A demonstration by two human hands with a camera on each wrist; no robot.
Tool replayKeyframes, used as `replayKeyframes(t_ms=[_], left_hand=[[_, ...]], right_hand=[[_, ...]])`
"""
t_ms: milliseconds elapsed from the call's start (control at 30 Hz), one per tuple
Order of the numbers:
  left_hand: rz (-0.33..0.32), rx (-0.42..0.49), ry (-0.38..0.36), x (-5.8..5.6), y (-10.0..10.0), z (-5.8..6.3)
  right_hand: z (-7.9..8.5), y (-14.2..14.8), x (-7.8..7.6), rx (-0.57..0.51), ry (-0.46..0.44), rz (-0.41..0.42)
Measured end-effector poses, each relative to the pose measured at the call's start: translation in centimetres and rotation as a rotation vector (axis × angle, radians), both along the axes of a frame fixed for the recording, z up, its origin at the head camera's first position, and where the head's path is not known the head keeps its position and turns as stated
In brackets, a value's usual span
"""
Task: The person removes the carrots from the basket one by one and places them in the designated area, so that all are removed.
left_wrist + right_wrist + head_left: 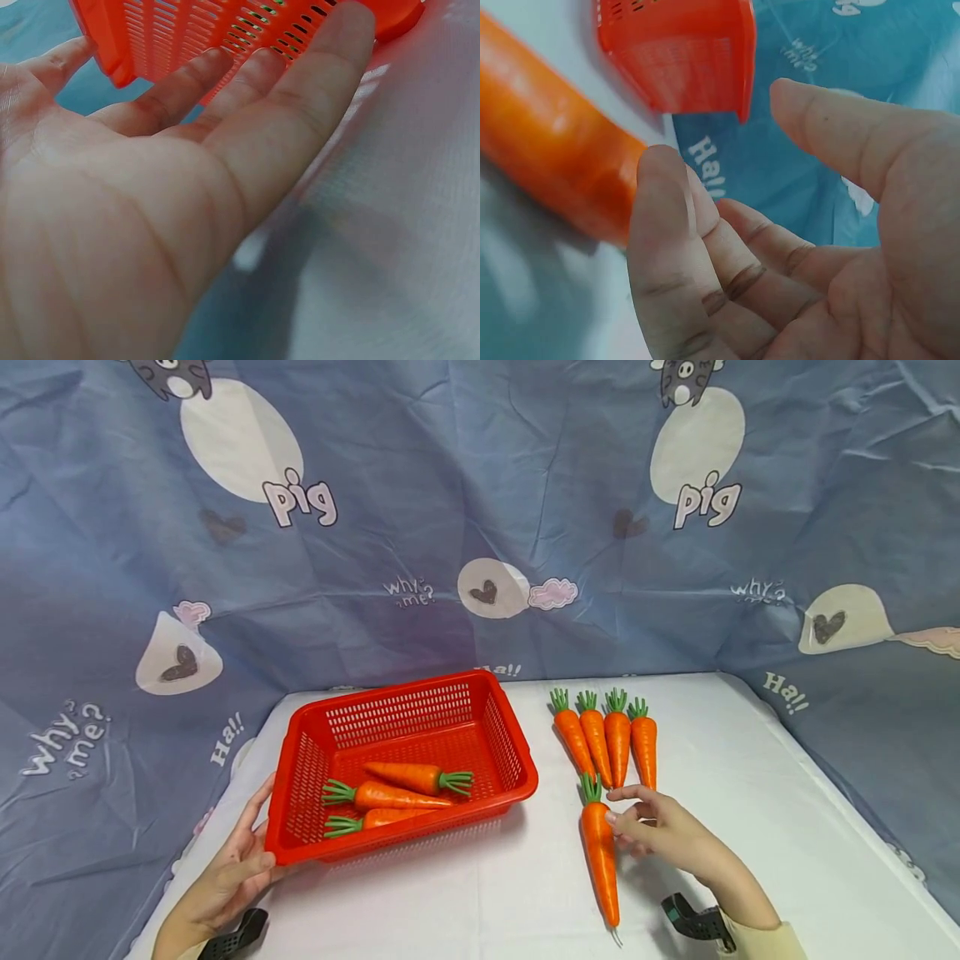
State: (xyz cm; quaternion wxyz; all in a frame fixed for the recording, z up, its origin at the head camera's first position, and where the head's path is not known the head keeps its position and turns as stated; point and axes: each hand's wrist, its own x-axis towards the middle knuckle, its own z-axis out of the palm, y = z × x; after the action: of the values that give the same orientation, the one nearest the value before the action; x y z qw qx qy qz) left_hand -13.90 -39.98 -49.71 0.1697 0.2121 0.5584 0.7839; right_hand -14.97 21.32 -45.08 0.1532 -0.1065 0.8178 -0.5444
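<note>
My left hand (234, 867) is at the near left corner of a red plastic basket (279, 827), its fingers lying fairly straight against the slotted wall (172, 30) in the left wrist view. Three carrots with green stubby tops lie inside, among them an upper carrot (405, 774) and a middle carrot (397, 797). A single carrot (600, 856) lies on the white cloth to the right of the basket, top pointing away. Beside its upper end is my right hand (667, 831), thumb and forefinger apart with nothing between them. Whether a fingertip touches that carrot I cannot tell.
Several more carrots (617, 735) lie side by side behind the single one, green tops toward the back. A blue printed cloth (420, 527) hangs behind the white table (420, 910) and along both sides. Dark bands circle both wrists.
</note>
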Motion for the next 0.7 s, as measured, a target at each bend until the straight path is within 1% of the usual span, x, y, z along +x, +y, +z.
replayKeyframes(t_ms=[100, 300, 367, 500, 600, 700], left_hand=[[-0.003, 0.010, 0.000, 0.0, 0.0, 0.1], [-0.001, 0.014, -0.004, 0.1, 0.1, 0.3], [-0.003, 0.014, -0.003, 0.1, 0.1, 0.4], [0.009, -0.001, -0.010, 0.2, 0.1, 0.4], [0.022, -0.013, -0.016, 0.3, 0.1, 0.4], [0.032, -0.020, -0.016, 0.3, 0.2, 0.3]], right_hand=[[0.7, -0.4, -0.5, 0.023, 0.023, 0.024], [2.2, -1.9, -1.4, 0.037, 0.034, 0.080], [2.8, -2.6, -1.7, 0.053, 0.042, 0.095], [4.3, -4.1, -2.5, 0.104, 0.086, 0.136], [5.5, -5.4, -3.3, 0.145, 0.130, 0.174], [6.7, -6.9, -4.3, 0.179, 0.152, 0.207]])
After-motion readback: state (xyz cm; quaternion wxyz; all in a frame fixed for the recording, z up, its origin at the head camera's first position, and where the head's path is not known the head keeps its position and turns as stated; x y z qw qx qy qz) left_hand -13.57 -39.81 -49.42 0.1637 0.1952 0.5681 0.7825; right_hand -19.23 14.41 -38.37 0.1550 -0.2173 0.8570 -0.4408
